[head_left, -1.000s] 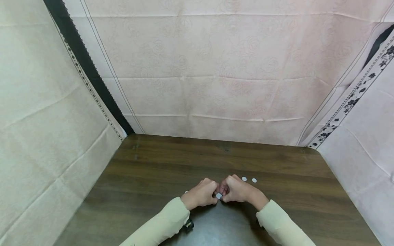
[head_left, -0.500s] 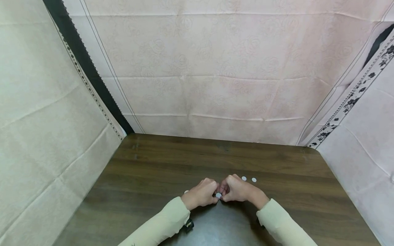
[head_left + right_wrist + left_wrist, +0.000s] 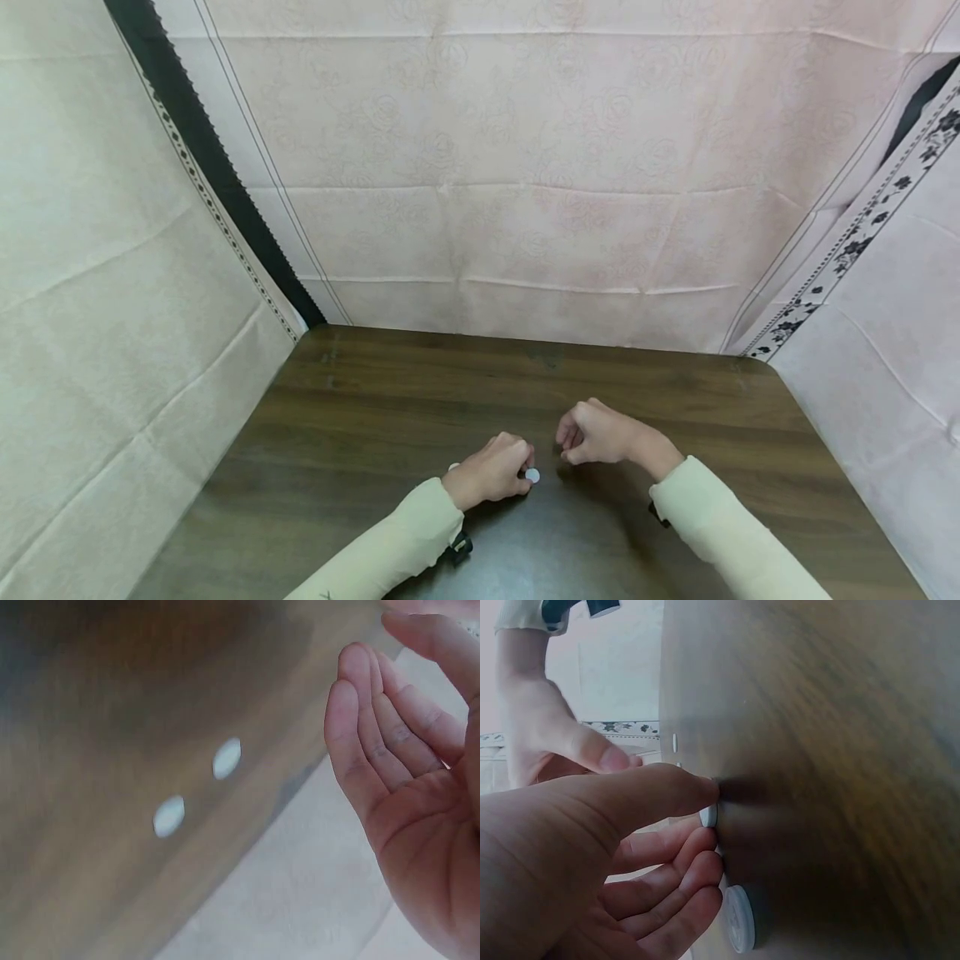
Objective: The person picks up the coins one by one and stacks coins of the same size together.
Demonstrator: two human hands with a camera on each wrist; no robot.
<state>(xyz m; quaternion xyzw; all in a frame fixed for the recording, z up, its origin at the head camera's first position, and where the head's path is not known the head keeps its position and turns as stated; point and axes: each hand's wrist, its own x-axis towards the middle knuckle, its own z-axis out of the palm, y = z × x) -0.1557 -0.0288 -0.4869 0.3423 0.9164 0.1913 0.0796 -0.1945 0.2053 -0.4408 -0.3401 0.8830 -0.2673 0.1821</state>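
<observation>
1 wht disc (image 3: 533,475) in l hand (image 3: 491,469)

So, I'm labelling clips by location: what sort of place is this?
Probably a makeshift indoor booth, though the room beyond is hidden: a wood-grain table has creased, cloth-like sheets behind it and at both sides.

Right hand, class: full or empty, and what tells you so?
Empty: in the right wrist view, the right hand shows a bare palm, with nothing at its fingertips.
</observation>
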